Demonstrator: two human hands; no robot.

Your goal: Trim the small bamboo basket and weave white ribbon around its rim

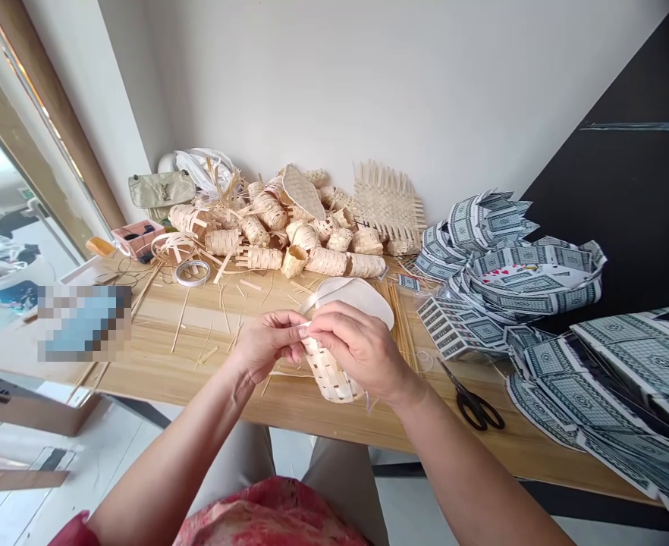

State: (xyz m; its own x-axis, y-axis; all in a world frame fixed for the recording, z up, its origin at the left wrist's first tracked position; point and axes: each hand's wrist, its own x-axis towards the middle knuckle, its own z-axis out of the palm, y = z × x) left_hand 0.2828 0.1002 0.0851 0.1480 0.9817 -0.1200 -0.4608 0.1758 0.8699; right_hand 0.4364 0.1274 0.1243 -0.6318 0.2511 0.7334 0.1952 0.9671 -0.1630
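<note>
Over the wooden table, my left hand (267,343) and my right hand (360,350) meet at the rim of a small woven bamboo basket (328,371), which hangs below my fingers. Both hands pinch the rim, where a thin white strip (310,299) runs up from it. A white oval sheet (357,296) stands behind my right hand, touching the basket's top edge. My fingers hide most of the rim.
Beyond my hands lies a heap of woven bamboo pieces (277,227) among loose strips. A roll of tape (192,273) sits to the left. Black-handled scissors (471,406) and stacks of printed card-like sheets (601,379) occupy the right.
</note>
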